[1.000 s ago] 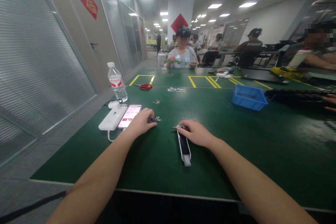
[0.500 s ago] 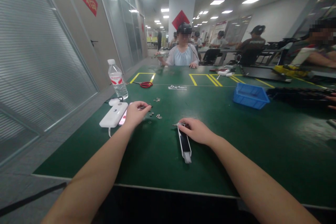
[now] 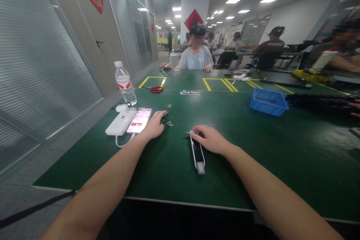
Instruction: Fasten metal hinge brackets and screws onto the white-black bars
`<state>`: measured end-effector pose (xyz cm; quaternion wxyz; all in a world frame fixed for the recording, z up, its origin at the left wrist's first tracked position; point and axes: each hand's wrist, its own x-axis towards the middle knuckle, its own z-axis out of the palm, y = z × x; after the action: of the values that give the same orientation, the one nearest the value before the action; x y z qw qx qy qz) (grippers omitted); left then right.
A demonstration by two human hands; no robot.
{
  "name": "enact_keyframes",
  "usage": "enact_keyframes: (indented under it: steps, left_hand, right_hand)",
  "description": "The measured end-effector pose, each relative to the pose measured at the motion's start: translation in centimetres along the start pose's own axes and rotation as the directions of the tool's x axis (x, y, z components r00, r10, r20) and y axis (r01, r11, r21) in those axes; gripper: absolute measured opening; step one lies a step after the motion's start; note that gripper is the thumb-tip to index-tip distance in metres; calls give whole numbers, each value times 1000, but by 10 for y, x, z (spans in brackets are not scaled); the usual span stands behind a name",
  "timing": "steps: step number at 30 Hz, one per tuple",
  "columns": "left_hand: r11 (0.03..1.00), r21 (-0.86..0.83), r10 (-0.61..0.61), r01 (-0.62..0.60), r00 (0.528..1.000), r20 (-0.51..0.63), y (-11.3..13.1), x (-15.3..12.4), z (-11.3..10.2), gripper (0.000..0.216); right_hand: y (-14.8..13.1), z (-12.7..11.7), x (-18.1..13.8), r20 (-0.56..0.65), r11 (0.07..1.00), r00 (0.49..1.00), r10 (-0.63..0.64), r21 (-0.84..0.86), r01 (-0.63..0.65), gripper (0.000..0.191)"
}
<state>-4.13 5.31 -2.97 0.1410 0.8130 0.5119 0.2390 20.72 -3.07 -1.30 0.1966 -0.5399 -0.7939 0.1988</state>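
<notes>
My left hand (image 3: 154, 126) rests low over the table, its fingers bunched at a small group of metal rings (image 3: 170, 123) that look like nuts or washers. Whatever lies between its fingertips is too small and covered to make out. My right hand (image 3: 210, 138) is closed at the upper end of a narrow white case (image 3: 198, 153) with a dark face and a greyish tip. A thin metal rod (image 3: 187, 133) sticks out leftward from under the right fingers. More rings (image 3: 168, 105) lie a little farther off.
Left of my left hand are a lit phone (image 3: 140, 120), a white power bank (image 3: 116, 125) with a cable, and a water bottle (image 3: 124, 84). Red-handled scissors (image 3: 156, 89), small silvery pieces (image 3: 189, 92) and a blue bin (image 3: 268, 102) stand farther back. A person (image 3: 195, 56) sits opposite.
My left hand has moved right, away from the phone, which now shows more fully, and onto the metal rings. My right hand and the white case have stayed put. The person opposite lowered one hand.
</notes>
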Motion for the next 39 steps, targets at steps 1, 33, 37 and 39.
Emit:
enact_keyframes:
  steps: [1,33,37,39]
  left_hand:
    - [1000,13,7,-7,1000,3,1,-1,-1,66]
    - [962,275,-33,9,996,82,4,-12,-13,49]
    - [955,295,-40,20,997,62,2,-11,-14,44]
    - [952,304,-45,30,998,45,2,-12,-15,42]
  right_hand:
    - [0,0,0,1,1000,1000,2,-1,-2,32]
    - [-1,0,-3,-18,1000,1000,11,6,-11,29]
    - [-1,0,-3,-9,1000,1000,16,3,-16,31]
    - [-1,-1,-2,-10,1000,1000,10,4,-10,32]
